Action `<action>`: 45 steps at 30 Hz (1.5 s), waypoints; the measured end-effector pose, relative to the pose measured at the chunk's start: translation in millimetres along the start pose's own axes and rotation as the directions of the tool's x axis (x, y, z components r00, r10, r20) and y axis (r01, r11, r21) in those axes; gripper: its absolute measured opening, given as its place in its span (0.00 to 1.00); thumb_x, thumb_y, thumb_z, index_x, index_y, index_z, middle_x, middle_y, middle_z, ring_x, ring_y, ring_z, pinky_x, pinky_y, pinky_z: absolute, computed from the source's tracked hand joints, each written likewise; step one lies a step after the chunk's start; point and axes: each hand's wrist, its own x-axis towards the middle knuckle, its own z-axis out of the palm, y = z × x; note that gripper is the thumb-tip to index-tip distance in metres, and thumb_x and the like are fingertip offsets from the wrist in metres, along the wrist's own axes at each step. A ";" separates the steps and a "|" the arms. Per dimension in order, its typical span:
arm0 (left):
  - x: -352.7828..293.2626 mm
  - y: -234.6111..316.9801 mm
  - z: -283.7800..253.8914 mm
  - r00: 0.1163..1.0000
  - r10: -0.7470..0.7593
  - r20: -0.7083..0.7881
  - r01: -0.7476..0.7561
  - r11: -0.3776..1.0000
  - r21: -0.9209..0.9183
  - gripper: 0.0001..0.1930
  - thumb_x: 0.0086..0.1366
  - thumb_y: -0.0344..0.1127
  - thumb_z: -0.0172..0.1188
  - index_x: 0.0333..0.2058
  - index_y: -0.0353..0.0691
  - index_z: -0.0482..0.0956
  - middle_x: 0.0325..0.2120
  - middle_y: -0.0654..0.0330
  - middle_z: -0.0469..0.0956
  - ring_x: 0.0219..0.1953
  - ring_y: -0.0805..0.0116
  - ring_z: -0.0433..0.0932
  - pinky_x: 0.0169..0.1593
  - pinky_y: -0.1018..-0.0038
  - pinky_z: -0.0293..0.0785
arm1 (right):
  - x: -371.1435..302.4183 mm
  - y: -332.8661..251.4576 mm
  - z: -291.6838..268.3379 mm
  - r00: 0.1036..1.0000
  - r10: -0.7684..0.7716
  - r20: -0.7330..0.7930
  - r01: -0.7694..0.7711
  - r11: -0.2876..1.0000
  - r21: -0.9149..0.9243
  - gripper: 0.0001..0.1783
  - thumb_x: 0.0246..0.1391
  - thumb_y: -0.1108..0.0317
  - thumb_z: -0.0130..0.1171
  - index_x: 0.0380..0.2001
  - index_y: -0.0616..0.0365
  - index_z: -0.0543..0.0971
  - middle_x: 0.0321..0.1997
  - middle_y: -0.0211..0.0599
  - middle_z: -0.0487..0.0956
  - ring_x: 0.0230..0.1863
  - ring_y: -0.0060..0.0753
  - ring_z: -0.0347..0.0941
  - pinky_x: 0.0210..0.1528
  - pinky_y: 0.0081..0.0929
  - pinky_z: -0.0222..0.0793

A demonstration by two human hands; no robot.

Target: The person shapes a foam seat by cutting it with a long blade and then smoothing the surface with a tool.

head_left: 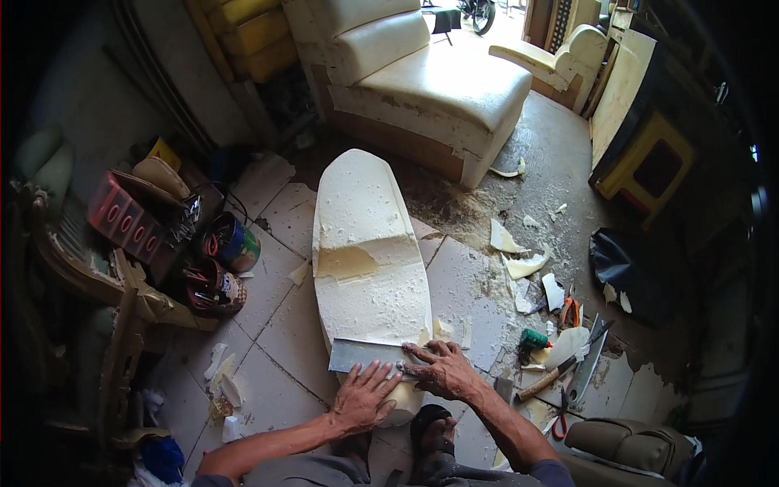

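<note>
A long cream foam seat pad, strewn with crumbs, lies lengthwise in front of me, with a sloping step across its middle. Across its near end rests a flat grey strip that looks like sandpaper. My left hand lies with fingers stretched out over the strip's lower edge, its thumb towards the foam. At the right end of the strip, my right hand grips it with bent fingers. The underside of the strip is hidden.
Foam scraps litter the floor at right, near orange-handled pliers, a green bottle, a knife and scissors. Tins of tools stand at left beside a red drawer box. A cream sofa seat stands ahead.
</note>
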 end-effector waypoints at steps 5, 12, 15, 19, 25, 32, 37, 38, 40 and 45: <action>-9.2 -0.8 21.6 0.997 -0.072 0.015 0.074 0.985 -0.158 0.32 0.67 0.55 0.60 0.67 0.53 0.73 0.68 0.56 0.69 0.70 0.56 0.64 0.71 0.52 0.52 | -1.9 -6.0 -4.1 1.000 0.012 0.027 -0.012 1.000 -0.006 0.37 0.51 0.55 0.72 0.66 0.25 0.75 0.81 0.25 0.59 0.68 0.56 0.62 0.66 0.51 0.58; -37.6 -4.3 7.2 0.999 -0.008 0.045 0.019 0.965 -0.261 0.33 0.65 0.54 0.60 0.67 0.51 0.73 0.67 0.54 0.71 0.66 0.58 0.71 0.67 0.55 0.59 | -24.3 -22.8 28.3 1.000 0.003 0.026 -0.004 0.999 0.037 0.37 0.51 0.53 0.72 0.66 0.25 0.74 0.81 0.25 0.59 0.70 0.57 0.60 0.72 0.53 0.53; -36.1 -16.3 17.2 0.991 -0.092 0.100 0.126 0.897 -0.424 0.32 0.63 0.50 0.63 0.64 0.46 0.74 0.64 0.52 0.73 0.63 0.55 0.72 0.66 0.56 0.61 | -29.1 -27.2 15.4 0.942 0.152 -0.301 -0.144 0.988 0.049 0.42 0.47 0.50 0.74 0.67 0.43 0.74 0.76 0.36 0.66 0.70 0.53 0.63 0.71 0.54 0.54; -16.4 -35.3 -17.5 0.806 -0.525 -0.273 0.517 0.849 -0.109 0.32 0.63 0.44 0.68 0.63 0.37 0.71 0.53 0.46 0.76 0.52 0.51 0.77 0.60 0.56 0.69 | -42.2 -6.2 11.7 0.601 0.760 -0.246 -0.611 0.636 0.471 0.30 0.53 0.54 0.73 0.52 0.65 0.80 0.49 0.52 0.83 0.49 0.51 0.79 0.53 0.43 0.73; -8.2 -130.3 13.0 0.586 -0.806 0.083 0.511 0.288 -0.810 0.28 0.69 0.38 0.65 0.64 0.37 0.70 0.20 0.63 0.72 0.24 0.76 0.72 0.32 0.76 0.71 | 39.4 44.8 -3.7 0.595 0.762 -0.256 -0.406 0.560 0.722 0.15 0.58 0.61 0.69 0.33 0.65 0.80 0.28 0.45 0.82 0.30 0.37 0.79 0.37 0.37 0.75; 76.0 -225.9 8.6 0.596 -0.761 -0.257 0.516 0.608 -0.603 0.13 0.72 0.41 0.62 0.47 0.40 0.77 0.28 0.56 0.81 0.30 0.61 0.80 0.37 0.66 0.75 | 159.5 102.6 -31.7 0.668 0.483 -0.566 -0.204 0.851 0.484 0.24 0.57 0.53 0.72 0.40 0.64 0.77 0.32 0.49 0.80 0.33 0.46 0.79 0.37 0.41 0.74; 72.3 -197.9 20.1 0.581 -0.805 -0.115 0.580 0.509 -0.636 0.11 0.74 0.41 0.59 0.44 0.38 0.75 0.31 0.51 0.84 0.34 0.50 0.84 0.38 0.61 0.77 | 142.1 91.4 -27.8 0.677 0.575 -0.459 -0.220 0.754 0.619 0.20 0.59 0.55 0.71 0.38 0.60 0.77 0.25 0.49 0.81 0.24 0.53 0.77 0.30 0.41 0.73; 61.4 -190.1 23.0 0.589 -0.803 -0.090 0.601 0.510 -0.616 0.11 0.74 0.40 0.60 0.44 0.38 0.75 0.31 0.51 0.84 0.34 0.50 0.85 0.38 0.60 0.77 | 130.0 84.3 -15.9 0.681 0.616 -0.397 -0.286 0.722 0.630 0.20 0.59 0.55 0.71 0.38 0.59 0.77 0.25 0.49 0.81 0.23 0.51 0.78 0.29 0.40 0.73; 30.1 -162.9 21.7 0.600 -0.798 -0.051 0.634 0.513 -0.578 0.10 0.73 0.38 0.61 0.43 0.38 0.76 0.32 0.50 0.84 0.35 0.49 0.85 0.38 0.59 0.78 | 90.5 57.7 13.6 0.678 0.681 -0.277 -0.407 0.662 0.629 0.19 0.59 0.54 0.71 0.36 0.59 0.77 0.25 0.48 0.81 0.23 0.48 0.79 0.29 0.39 0.74; -25.1 -95.3 4.2 0.528 -0.848 0.033 0.697 0.411 -0.587 0.07 0.69 0.33 0.64 0.41 0.38 0.78 0.29 0.47 0.84 0.33 0.53 0.86 0.36 0.63 0.78 | 16.4 -10.5 41.4 0.638 0.726 -0.257 -0.437 0.617 0.655 0.21 0.54 0.54 0.74 0.32 0.57 0.76 0.23 0.45 0.81 0.23 0.40 0.80 0.26 0.38 0.74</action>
